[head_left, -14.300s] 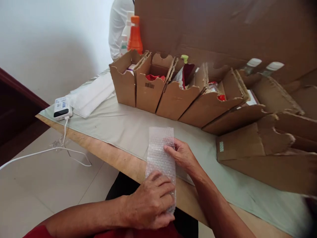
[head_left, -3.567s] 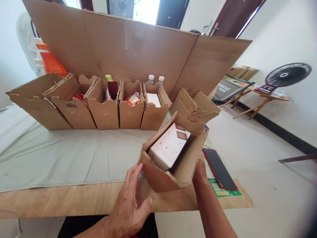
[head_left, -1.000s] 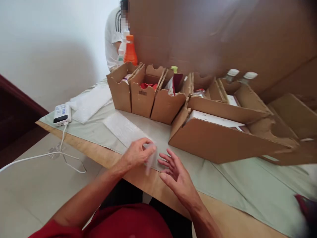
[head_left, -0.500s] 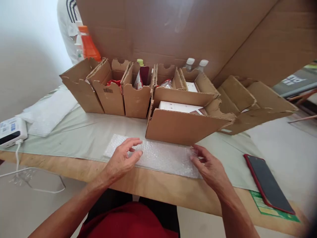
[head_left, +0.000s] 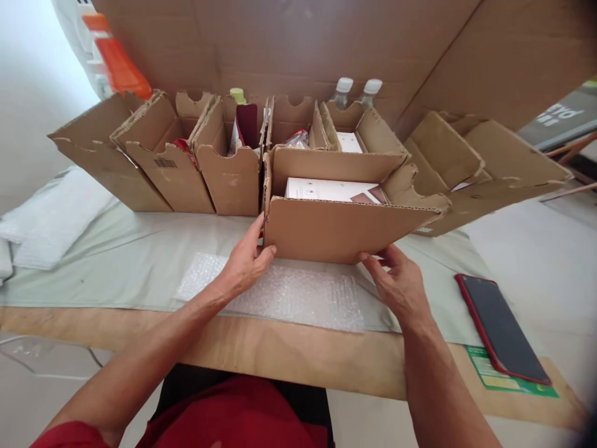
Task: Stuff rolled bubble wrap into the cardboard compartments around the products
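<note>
Remotely, I had the cardboard box [head_left: 338,231] at one o'clock on the bench [head_left: 303,351], left hand [head_left: 245,262] and right hand [head_left: 400,283] gripping its lower corners, fingers [head_left: 267,253] half-curled; bubble wrap [head_left: 298,295] lay nearer.

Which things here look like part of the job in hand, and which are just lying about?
Probably part of the job:
front cardboard box, between left hand and right hand
white box inside it
bubble wrap sheet nearer the person

Probably lying about:
phone
green card under it
orange bottle at back
</note>
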Demonstrator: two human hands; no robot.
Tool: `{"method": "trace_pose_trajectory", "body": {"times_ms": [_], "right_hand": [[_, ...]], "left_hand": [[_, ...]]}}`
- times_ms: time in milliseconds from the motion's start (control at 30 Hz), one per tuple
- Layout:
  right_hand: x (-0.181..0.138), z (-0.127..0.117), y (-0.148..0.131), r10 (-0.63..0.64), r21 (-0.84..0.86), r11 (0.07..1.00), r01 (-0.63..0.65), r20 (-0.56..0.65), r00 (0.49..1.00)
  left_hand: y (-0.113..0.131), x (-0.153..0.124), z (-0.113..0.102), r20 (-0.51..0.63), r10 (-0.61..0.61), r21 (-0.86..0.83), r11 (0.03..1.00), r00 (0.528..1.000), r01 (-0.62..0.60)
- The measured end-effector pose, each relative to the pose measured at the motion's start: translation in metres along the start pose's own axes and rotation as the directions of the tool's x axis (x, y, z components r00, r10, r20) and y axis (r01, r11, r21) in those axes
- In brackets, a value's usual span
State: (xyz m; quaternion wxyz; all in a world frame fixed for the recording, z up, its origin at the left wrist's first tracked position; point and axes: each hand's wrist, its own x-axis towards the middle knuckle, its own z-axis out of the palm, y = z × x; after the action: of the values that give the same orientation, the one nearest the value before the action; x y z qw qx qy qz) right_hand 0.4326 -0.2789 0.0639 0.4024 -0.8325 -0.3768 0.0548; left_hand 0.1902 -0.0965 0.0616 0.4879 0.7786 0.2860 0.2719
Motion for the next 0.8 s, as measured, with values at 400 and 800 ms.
{"method": "trace_pose_trajectory", "body": {"times_ms": [400,800], "right_hand": [[-0.095,0.084,-0.075,-0.536,-0.032,0.793,0.608,0.436,0.723],[-0.081,-0.019,0.031,-0.374,-0.441,0.808,0.39,0.126,0.919]], "left_hand": [[-0.011,-0.082,-0.015,0.238,0.196,0.553,0.778,0.951,-0.299],[-0.051,-0.105,-0.096,-0.135,0.105,0.557,0.83,0.985,-0.012]]}}
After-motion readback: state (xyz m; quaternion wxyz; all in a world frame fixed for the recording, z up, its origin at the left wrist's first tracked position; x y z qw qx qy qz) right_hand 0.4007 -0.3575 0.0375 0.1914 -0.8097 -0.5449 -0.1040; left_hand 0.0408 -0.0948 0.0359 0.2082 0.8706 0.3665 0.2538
